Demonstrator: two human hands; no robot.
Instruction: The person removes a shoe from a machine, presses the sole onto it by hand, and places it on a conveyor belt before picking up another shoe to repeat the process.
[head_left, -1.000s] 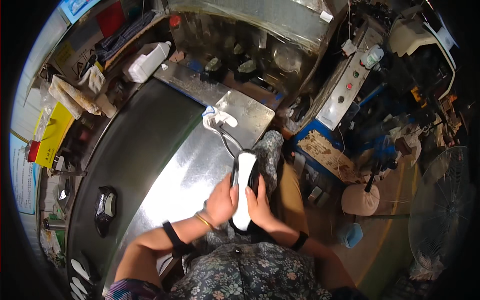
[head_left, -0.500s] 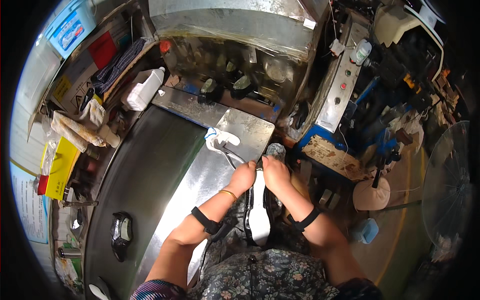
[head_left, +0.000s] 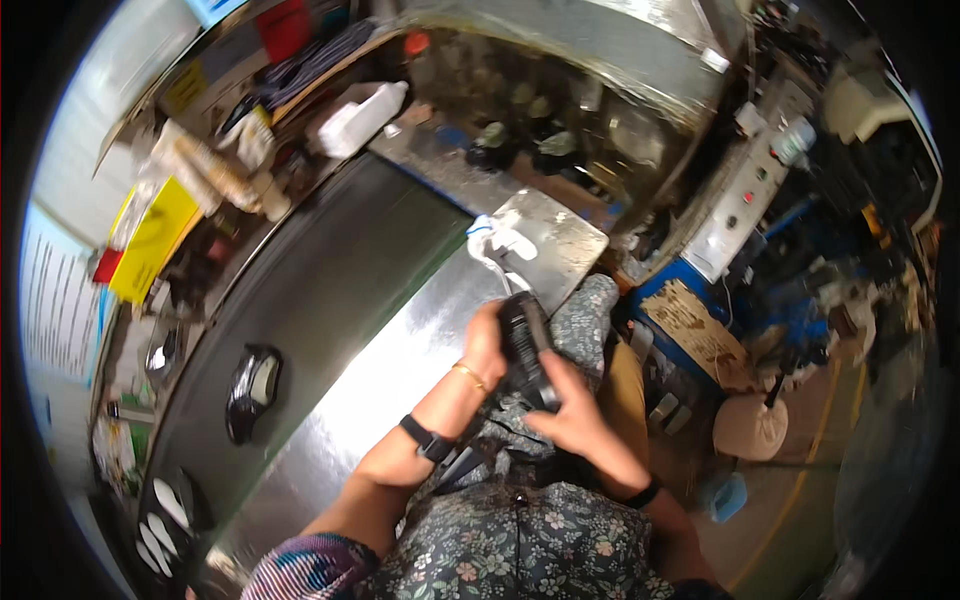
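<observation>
A black shoe (head_left: 528,350) is held up in front of my body, above my lap, its ribbed dark side showing. My left hand (head_left: 485,345) is closed around its left side, the fingertips partly hidden behind it. At the near end of the shoe, my right hand (head_left: 578,410) grips from the right, thumb and fingers to either side; motion blurs it a little. Just beyond them, a metal rod with a white cloth wrapping (head_left: 497,240) stands out over the metal tabletop (head_left: 370,365). On the dark conveyor belt (head_left: 310,270) to the left rests another black shoe (head_left: 252,393).
Several pale-soled pieces (head_left: 165,520) lie at the belt's lower left. A white jug (head_left: 360,118) and a yellow box (head_left: 155,238) stand along the left shelf. Dark shoes (head_left: 555,152) sit inside the machine opening ahead. A control panel (head_left: 735,205) rises at right, with a round stool (head_left: 750,430) below.
The shoe has been turned from its white face to its dark side. My right hand has moved down to its near end. The view has swung, and more pieces show at lower left.
</observation>
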